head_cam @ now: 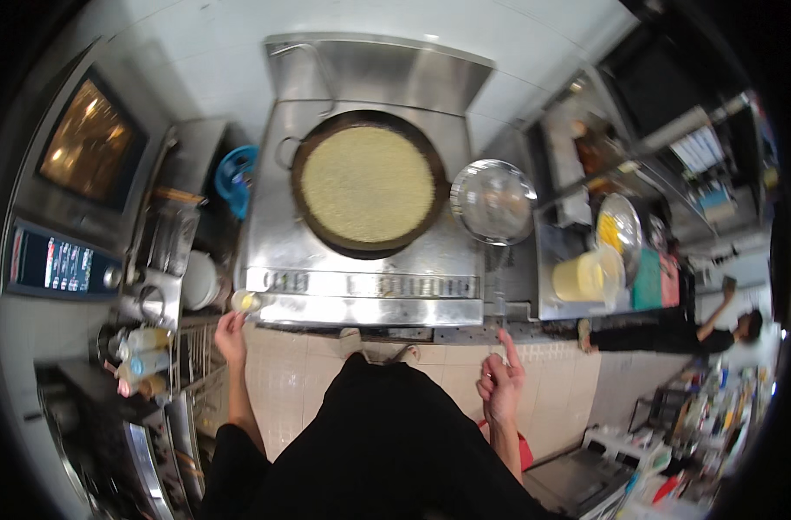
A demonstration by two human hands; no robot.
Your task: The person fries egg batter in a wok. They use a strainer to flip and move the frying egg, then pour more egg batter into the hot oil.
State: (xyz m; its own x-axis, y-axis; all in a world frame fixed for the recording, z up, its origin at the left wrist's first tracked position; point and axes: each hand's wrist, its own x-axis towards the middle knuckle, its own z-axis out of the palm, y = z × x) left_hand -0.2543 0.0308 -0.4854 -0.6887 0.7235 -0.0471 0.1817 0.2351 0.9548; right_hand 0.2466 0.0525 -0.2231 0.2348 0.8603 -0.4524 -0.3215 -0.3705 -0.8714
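Note:
My left hand (232,335) is raised at the stove's front left corner, its fingers at a small cup (245,301) with something yellow inside. Whether they grip the cup is blurred. My right hand (501,383) is beyond the stove's front right corner with the index finger extended and the others curled; a thin, blurred, clear thing seems to rise from it. Before me a large round dark pan (308,224) sits on the stainless steel stove (265,227). A pale yellow layer (368,185) covers its bottom. A round shiny metal bowl or lid (493,203) is at the pan's right.
A blue plastic basket (236,182) is left of the stove, near a white container (200,279). On the right counter are a tub of yellow liquid (581,276) and a metal bowl (619,224) with yellow food. Another person (668,335) stands at the far right. Bottles (145,354) are at left.

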